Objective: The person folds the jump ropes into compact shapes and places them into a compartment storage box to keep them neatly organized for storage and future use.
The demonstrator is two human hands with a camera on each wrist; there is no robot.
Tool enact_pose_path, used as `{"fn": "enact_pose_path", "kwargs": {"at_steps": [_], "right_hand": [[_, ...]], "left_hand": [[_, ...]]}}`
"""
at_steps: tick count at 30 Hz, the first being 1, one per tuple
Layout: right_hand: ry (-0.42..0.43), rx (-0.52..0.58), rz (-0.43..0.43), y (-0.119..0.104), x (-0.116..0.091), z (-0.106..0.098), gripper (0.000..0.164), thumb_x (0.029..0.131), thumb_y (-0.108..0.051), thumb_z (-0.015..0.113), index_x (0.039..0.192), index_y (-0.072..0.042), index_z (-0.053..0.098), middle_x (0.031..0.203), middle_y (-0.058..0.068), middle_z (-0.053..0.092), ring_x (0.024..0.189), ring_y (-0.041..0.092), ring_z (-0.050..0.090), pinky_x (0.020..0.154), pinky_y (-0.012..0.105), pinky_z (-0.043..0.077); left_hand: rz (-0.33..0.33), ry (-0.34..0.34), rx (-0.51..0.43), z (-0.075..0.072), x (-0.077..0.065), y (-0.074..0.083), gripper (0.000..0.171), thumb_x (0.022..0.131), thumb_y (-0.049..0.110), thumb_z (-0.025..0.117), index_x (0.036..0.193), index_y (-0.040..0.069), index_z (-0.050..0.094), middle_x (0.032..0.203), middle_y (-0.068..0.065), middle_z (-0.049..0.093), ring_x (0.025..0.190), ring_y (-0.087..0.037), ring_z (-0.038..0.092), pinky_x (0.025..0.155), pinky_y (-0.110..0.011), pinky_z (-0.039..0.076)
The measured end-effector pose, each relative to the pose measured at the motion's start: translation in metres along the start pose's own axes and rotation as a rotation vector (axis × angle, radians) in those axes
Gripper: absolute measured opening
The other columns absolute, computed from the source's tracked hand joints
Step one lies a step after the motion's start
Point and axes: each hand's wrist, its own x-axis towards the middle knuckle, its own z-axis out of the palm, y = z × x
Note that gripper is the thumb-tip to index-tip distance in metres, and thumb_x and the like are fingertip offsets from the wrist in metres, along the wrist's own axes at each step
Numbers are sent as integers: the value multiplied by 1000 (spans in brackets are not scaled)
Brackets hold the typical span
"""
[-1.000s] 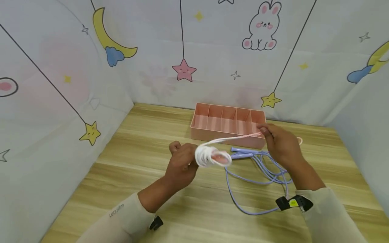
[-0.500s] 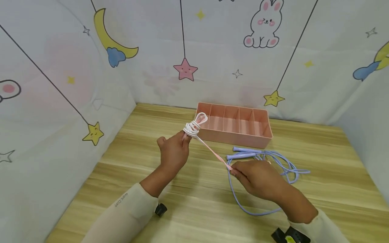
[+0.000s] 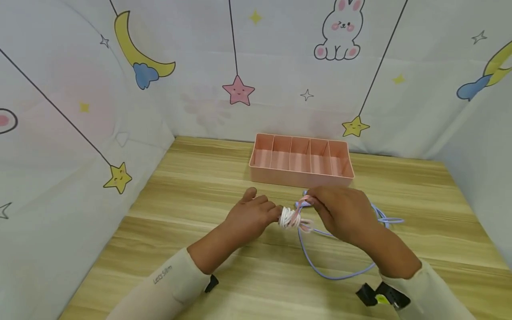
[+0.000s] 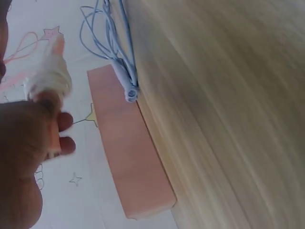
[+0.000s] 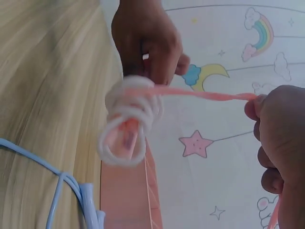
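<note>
- Head view: holding a wound rope point(image 3: 289, 218), white with pink, in the left hand point(image 3: 250, 217), up off the tabletop point(image 3: 256, 284), over its middle and on the near side of the pink box point(image 3: 296, 178).
- With the left hand, gripping the left end of the bundle; in the left wrist view, curling fingertips round a pink piece at that end.
- With the right hand point(image 3: 344, 211), pinching a pink strand point(image 5: 205, 95) between thumb and forefinger.
- In the right wrist view, drawn out from the white coils to the right hand, well apart from the left.
- At the bundle's free end, sticking out as a loop; blurred in both wrist views.
- Near the far edge of the tabletop, right of its middle: set upright, split into five side-by-side compartments, in the case of the box.
- Between box and near edge, toward the right edge: lying loosely looped, in the case of the blue rope point(image 3: 339, 278), with handles point(image 4: 125, 80) close to the box; partly hidden under the right hand in the head view.
- Beyond the far edge: hung with printed cloth point(image 3: 280, 44).
</note>
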Motion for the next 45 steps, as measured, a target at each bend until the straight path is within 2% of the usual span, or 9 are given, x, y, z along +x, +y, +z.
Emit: {"fn": "enact_pose_path", "kwargs": {"at_steps": [7, 11, 15, 20, 25, 31, 37, 40, 45], "right_hand": [[-150, -13, 244, 19, -2, 6, 4, 99, -21, 69, 98, -17, 67, 90, -3, 70, 77, 19, 65, 57, 41, 49], [-229, -7, 282, 19, -9, 23, 4, 99, -21, 69, 97, -18, 69, 89, -3, 71, 74, 19, 66, 55, 41, 49], [-267, 24, 237, 4, -14, 41, 6, 99, -21, 69, 98, -15, 68, 80, -3, 68, 68, 20, 66, 53, 40, 49], [-298, 75, 156, -17, -14, 49, 18, 102, -21, 65, 86, -17, 57, 65, -12, 47, 55, 11, 51, 51, 34, 44], [-377, 99, 162, -27, -12, 42, 23, 104, -23, 61, 84, -19, 51, 62, -13, 36, 54, 7, 40, 49, 30, 37], [-380, 22, 57, -24, -9, 30, 24, 102, -20, 60, 81, -17, 50, 62, -12, 36, 54, 8, 41, 50, 32, 38], [-319, -26, -25, -4, -4, 13, 13, 95, -25, 74, 91, -14, 69, 80, -6, 66, 75, 15, 65, 63, 36, 53], [-276, 39, -26, 8, -5, 10, 16, 97, -33, 71, 96, -17, 73, 90, -7, 71, 82, 12, 67, 68, 36, 55], [-150, 227, 1, 19, -8, 16, 39, 105, -45, 48, 102, -19, 76, 95, -10, 73, 84, 10, 69, 70, 36, 56]], "left_hand": [[164, 218, -253, -3, 0, 1, 23, 101, 36, 62, 115, 20, 72, 102, 13, 72, 93, -7, 63, 84, -44, 30], [70, 438, -491, -1, 0, 2, 26, 105, 34, 54, 110, 14, 69, 98, 5, 71, 87, -13, 63, 76, -47, 24], [-155, 565, -590, -1, 3, 9, 23, 100, 28, 64, 112, 10, 71, 88, 2, 70, 81, -15, 63, 76, -49, 21], [-464, 488, -468, -2, 8, 16, 19, 94, 23, 71, 110, 14, 75, 76, 3, 69, 70, -14, 63, 75, -49, 24], [-576, 295, -253, -4, 13, 15, 16, 95, 32, 70, 105, 21, 75, 75, 5, 71, 66, -13, 63, 76, -49, 30], [-427, 92, -24, -4, 11, 17, 18, 92, 36, 71, 98, 20, 73, 75, 5, 69, 66, -14, 58, 80, -44, 32], [-82, -26, -45, -8, 6, 10, 23, 91, 39, 73, 108, 23, 72, 92, 12, 72, 83, -10, 61, 90, -41, 32], [50, 15, -135, -9, 2, 1, 25, 91, 38, 73, 112, 24, 72, 97, 16, 72, 88, -7, 62, 90, -43, 32], [58, 220, -486, -4, -4, -4, 24, 99, 33, 66, 115, 18, 73, 102, 10, 73, 91, -8, 63, 83, -46, 27]]}}
